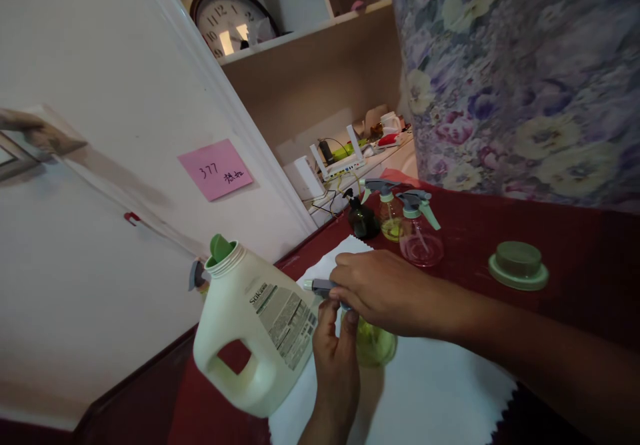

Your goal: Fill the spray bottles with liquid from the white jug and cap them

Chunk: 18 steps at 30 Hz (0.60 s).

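Observation:
A clear spray bottle with yellow-green liquid stands on a white cloth. My right hand is closed over the grey spray head on top, whose nozzle points left. Lower down, my left hand grips the bottle around its neck, thumb and fingers pressed in. Both hands cover much of the neck and trigger. Just left of them is a large pale green jug with a printed label, uncapped, a green spout showing in its mouth.
Behind my hands stand two more spray bottles, one with pink liquid and one with yellow liquid, beside a dark pump bottle. A green cap rests on the red tabletop. Another sprayer peeks out behind the jug.

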### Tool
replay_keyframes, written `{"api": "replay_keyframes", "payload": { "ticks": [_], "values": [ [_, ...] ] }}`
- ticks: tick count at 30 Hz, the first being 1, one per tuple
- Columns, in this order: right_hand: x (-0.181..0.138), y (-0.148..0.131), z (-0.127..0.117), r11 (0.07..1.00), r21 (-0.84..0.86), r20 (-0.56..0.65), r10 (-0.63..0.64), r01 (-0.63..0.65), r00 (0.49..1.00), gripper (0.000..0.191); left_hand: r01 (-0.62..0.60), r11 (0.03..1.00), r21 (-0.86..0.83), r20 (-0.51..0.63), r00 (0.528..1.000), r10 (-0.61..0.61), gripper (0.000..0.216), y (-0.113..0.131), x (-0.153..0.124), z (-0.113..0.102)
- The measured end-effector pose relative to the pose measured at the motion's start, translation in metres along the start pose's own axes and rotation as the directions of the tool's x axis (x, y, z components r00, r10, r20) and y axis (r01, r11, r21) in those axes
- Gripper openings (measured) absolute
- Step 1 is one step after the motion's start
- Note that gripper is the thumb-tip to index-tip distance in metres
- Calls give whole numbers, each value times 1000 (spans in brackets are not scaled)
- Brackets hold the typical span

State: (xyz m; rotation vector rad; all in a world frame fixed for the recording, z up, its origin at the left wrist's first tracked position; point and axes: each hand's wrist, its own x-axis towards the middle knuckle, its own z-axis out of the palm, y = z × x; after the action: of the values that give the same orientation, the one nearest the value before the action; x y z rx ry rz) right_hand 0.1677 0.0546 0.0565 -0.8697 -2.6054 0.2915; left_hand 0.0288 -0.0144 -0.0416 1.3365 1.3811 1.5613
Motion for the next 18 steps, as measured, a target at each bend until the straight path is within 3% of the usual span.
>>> {"api": "replay_keyframes", "payload": {
  "ticks": [3, 6, 9, 18],
  "values": [
    [1, -1, 1, 1000, 8, -14, -6, 6, 1000, 21, 48, 992, -114, 5, 999, -48, 45, -5, 2, 2],
    [1, -2, 1, 1000, 16, -5, 4, -4, 1000, 20, 86, 975, -203, -119, 987, -112, 62, -12, 5, 8],
    [1, -2, 0, 1000, 25, 7, 4, -4, 1000, 20, 110, 976, -187, -202, 968, -147, 59, -13, 7, 12],
    [4, -2, -3, 1000, -27, 44, 3, -1, 999, 21, 61, 994, -91, -26, 998, -64, 43, -7, -1, 1]
  ]
}}
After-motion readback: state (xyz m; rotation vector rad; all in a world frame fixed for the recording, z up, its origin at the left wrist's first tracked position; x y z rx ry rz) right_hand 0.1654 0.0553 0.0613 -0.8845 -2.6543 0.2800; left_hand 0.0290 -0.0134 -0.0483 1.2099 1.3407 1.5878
